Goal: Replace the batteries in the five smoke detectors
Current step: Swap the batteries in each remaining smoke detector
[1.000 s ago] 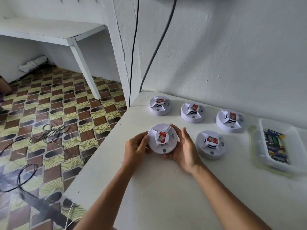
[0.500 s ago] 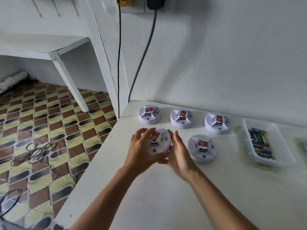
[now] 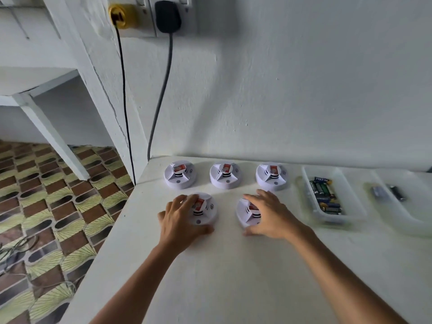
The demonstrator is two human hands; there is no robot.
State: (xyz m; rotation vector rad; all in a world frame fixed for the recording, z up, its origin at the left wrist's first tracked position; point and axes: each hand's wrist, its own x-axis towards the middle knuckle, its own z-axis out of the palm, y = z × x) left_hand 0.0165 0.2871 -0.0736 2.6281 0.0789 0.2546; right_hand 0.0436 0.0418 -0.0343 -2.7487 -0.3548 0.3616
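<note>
The head camera looks down on a white counter set against a rough white wall. Five round white smoke detectors lie on it in two rows. The back row has three: the back-left detector, the back-middle detector and the back-right detector, each apart from its neighbour and each showing a red label on its raised centre. The front row has two, both partly under the hands.

The left hand lies over the front-left detector. Its fingers are curled over the far-left rim and its thumb lies along the near edge, so it grips the body from above. The right hand covers the right part of the front-right detector; the fingers are spread and bent over the top, and the thumb touches the counter at the near edge. I cannot tell whether this hand grips the detector or only rests on it.

To the right of the detectors stands a clear plastic tray holding a pile of batteries. Further right, a second clear tray holds a few dark batteries, blurred.

On the wall above, a yellow plug and a black adapter sit in sockets, their cables hanging down past the counter's left end. A patterned tile floor lies to the left.
</note>
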